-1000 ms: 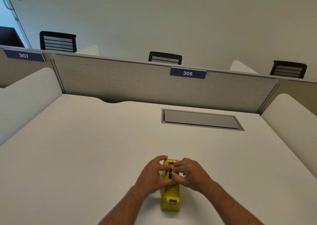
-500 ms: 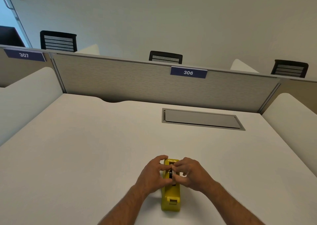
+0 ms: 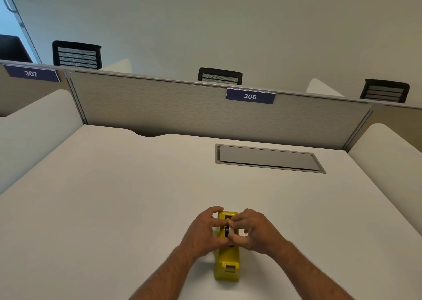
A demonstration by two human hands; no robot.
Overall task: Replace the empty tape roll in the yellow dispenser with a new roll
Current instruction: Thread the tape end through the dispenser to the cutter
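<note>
Yellow dispenser (image 3: 227, 262) near the front edge of the white worktop (image 3: 114, 197), lying lengthwise, cutter end toward the wearer. Left hand (image 3: 203, 231) against its left side, right hand (image 3: 253, 230) against its right, both over the well at the far half. Fingers (image 3: 235, 239) of the right hand curled narrow, pinched on something small and pale at the slot; thumb and forefinger of the left likewise drawn close around the black hub (image 3: 226, 230) in the middle. Whether a tape roll sits on that hub: cannot tell, fingers in the way. Well beyond, a grey flap (image 3: 269, 158) recessed in the worktop. Behind it a fabric partition (image 3: 159, 107) with a blue plate marked 306 (image 3: 250, 96). Black mesh chair backs (image 3: 220, 75) above the partition.
</note>
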